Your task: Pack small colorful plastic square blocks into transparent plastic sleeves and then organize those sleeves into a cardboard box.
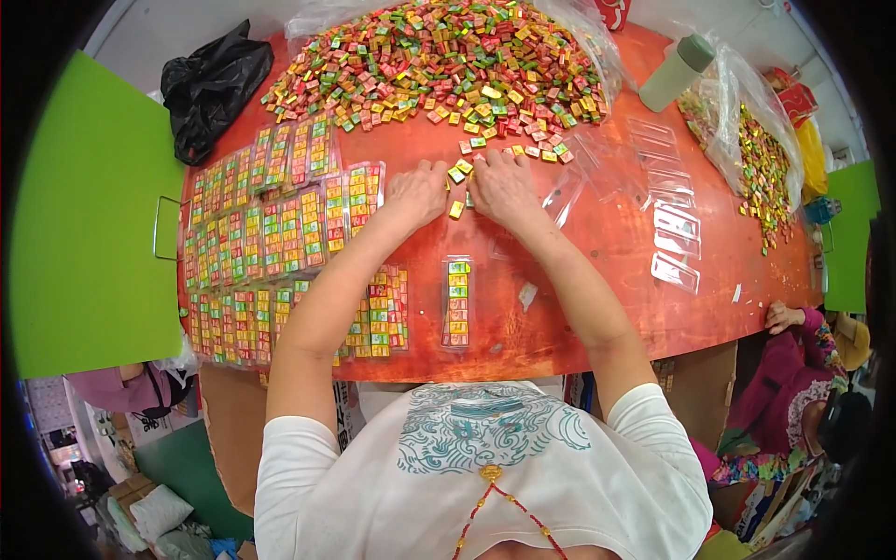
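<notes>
On the red table (551,327) lies a large heap of small wrapped sweets (448,61) in red, yellow and green. My left hand (417,194) is closed, fingers curled down beside a few loose sweets (457,175) at the heap's near edge. Just across from it, my right hand (504,189) is also curled closed, its fingertips against the loose sweets. Both sets of fingertips are partly hidden, so what they grip does not show. Nearer my body, a narrow clear tray (470,308) holds a column of sweets. Rows of filled clear packs (271,229) cover the left side.
Clear empty trays (676,233) lie in a column at the right. Behind them stand a pale green bottle (677,73) and a clear bag of sweets (767,177). A black plastic bag (210,89) sits far left. Another person's hand (784,317) rests at the right table edge.
</notes>
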Tool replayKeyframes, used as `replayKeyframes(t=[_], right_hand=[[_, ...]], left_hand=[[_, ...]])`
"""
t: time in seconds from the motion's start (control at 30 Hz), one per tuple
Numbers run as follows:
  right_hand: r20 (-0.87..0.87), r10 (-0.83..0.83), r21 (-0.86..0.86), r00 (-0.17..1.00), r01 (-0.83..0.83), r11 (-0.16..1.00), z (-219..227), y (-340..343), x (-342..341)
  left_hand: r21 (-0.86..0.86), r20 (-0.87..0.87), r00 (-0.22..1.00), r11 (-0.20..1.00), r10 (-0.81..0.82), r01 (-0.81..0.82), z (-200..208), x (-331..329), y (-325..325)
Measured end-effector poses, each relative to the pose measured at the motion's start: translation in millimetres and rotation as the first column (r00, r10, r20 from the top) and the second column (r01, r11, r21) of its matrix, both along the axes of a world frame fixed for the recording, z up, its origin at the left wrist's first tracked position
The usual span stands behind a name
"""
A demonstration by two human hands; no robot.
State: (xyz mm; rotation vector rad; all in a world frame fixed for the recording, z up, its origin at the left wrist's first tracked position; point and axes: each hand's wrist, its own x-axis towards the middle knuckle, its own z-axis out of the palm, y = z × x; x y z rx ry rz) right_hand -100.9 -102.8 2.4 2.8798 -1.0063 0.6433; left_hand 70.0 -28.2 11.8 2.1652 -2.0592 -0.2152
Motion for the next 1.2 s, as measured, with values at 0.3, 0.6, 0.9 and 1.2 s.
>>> replayKeyframes(t=[0.3, 0.6, 0.9, 1.2], right_hand=[[0.003, 0.077, 0.132, 0.997, -0.077, 0.988, 9.0, 0.7, -51.9], [0.036, 0.119, 0.092, 0.992, -0.122, 0.988, 10.2, 10.1, -45.3], [-0.010, 0.081, -0.050, 0.997, -0.081, 0.995, -1.0, -23.9, 13.9], [0.055, 0.122, 0.070, 0.991, -0.125, 0.990, 11.7, -25.0, -22.9]], left_hand=[[0.065, -0.009, 0.995, 0.993, -0.100, 0.101, 13.6, -2.1, 28.8], [0.114, -0.109, 0.993, 0.992, -0.039, 0.051, 26.6, -14.8, 24.3], [-0.010, -0.011, 0.991, 0.991, 0.132, -0.132, 2.2, -16.3, -21.4], [0.007, 0.026, 0.999, 0.999, 0.037, -0.038, 20.0, 13.0, 31.3]])
